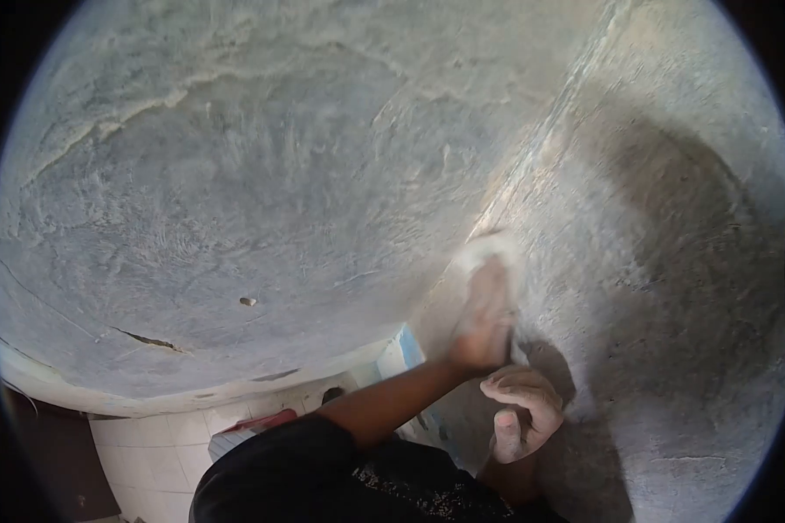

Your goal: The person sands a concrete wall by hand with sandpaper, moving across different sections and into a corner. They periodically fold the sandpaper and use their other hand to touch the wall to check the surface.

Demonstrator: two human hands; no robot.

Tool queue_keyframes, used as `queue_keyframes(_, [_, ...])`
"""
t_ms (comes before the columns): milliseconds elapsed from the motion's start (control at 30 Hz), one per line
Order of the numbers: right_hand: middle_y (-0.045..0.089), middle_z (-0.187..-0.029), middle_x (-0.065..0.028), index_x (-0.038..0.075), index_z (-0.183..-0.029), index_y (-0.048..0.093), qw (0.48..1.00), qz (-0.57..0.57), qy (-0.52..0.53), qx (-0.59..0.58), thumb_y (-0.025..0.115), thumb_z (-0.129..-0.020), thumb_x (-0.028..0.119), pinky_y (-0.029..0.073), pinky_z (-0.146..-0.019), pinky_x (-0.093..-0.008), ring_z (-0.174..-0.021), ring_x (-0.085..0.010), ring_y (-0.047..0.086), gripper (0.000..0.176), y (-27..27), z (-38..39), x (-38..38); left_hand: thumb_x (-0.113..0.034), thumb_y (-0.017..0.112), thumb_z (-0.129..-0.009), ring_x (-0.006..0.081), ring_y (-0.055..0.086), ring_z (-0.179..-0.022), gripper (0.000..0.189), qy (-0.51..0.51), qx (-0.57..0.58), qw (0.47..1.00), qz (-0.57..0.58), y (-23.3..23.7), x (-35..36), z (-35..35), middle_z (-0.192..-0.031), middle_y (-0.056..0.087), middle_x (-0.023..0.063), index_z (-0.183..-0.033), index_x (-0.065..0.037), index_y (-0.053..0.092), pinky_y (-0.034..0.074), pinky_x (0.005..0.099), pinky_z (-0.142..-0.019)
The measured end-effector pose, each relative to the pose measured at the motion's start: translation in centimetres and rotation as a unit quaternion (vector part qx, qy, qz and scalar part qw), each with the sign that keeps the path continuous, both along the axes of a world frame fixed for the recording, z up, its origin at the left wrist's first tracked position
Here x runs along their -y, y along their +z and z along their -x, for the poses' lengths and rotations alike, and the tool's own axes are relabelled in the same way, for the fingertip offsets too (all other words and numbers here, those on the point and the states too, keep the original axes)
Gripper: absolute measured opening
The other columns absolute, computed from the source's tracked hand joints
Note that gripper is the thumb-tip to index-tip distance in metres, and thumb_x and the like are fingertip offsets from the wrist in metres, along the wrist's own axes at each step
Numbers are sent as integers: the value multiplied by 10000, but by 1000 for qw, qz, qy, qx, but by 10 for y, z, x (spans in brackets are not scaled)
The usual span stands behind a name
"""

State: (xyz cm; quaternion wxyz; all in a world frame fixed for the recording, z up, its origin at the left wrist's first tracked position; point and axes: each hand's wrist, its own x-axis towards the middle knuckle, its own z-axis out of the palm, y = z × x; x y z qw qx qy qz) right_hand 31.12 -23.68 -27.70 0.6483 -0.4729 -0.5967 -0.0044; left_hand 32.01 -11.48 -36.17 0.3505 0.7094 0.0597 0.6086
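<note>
My left hand [487,305] reaches out from a black sleeve to the line where two grey plastered wall faces meet. Motion blurs it, and its fingers press a white pad-like piece [488,250] against the wall at that line. The kind of piece cannot be made out. Below it is my right hand [529,414], coated in pale dust, with fingers loosely curled and the thumb apart from them. Nothing shows between its fingers and thumb. A dark shadow falls on the wall beside it.
The left wall face [262,192] has ridges, a small hole [248,302] and a crack [148,339]. The right face [663,349] is rough and partly shadowed. White floor tiles [148,449] lie below, with a dark brown panel [57,453] at the lower left.
</note>
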Motion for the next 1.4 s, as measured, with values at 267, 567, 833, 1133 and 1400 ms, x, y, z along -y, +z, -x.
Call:
queue_keyframes(267, [660, -785, -141, -21, -859, 646, 999, -33, 11, 24, 626, -877, 239, 545, -630, -363, -714, -251, 648, 261, 3, -2, -3, -88, 422, -902, 469, 249, -1388, 526, 43, -56, 991, 110, -56, 14, -8, -1479, 267, 322, -1397, 79, 358, 167, 569, -1137])
queue_keyframes(567, [604, -730, -116, -15, -862, 588, 996, -38, -22, 71, 563, -931, 314, 503, -611, -343, -672, -223, 600, 337, 6, -1, 2, -100, 439, -931, 474, 206, -1400, 543, -99, -473, 867, 117, -42, 15, 6, -1482, 220, 351, -1417, 97, 297, 154, 538, -1156])
queue_keyframes(833, [608, -734, -129, -18, -859, 587, 994, -79, -1, 72, 547, -934, 300, 511, -610, -352, -671, -235, 597, 329, 6, 11, 5, -137, 402, -953, 406, 275, -1379, 477, 61, -155, 986, -9, 8, 17, 1, -1451, 299, 311, -1379, 74, 366, 244, 470, -1121])
queue_keyframes(1133, [648, -783, -156, -47, -910, 628, 996, -72, -21, 57, 587, -886, 192, 495, -584, -324, -669, -247, 628, 244, -9, -4, 31, -207, 388, -1005, 376, 543, -1176, 425, -10, -157, 963, 217, -81, 57, 61, -1285, 548, 244, -1355, 27, 445, 394, 394, -1008])
queue_keyframes(1400, [534, -1171, -217, -33, -1169, 567, 996, 92, -20, -2, 628, -823, 164, 441, -897, -394, -1086, -303, 531, 403, -48, 14, 18, -244, 472, -1007, 131, 584, -954, 317, -167, 5, 878, 448, -36, 30, 122, -1050, 649, 53, -1200, -19, 582, 463, 282, -848])
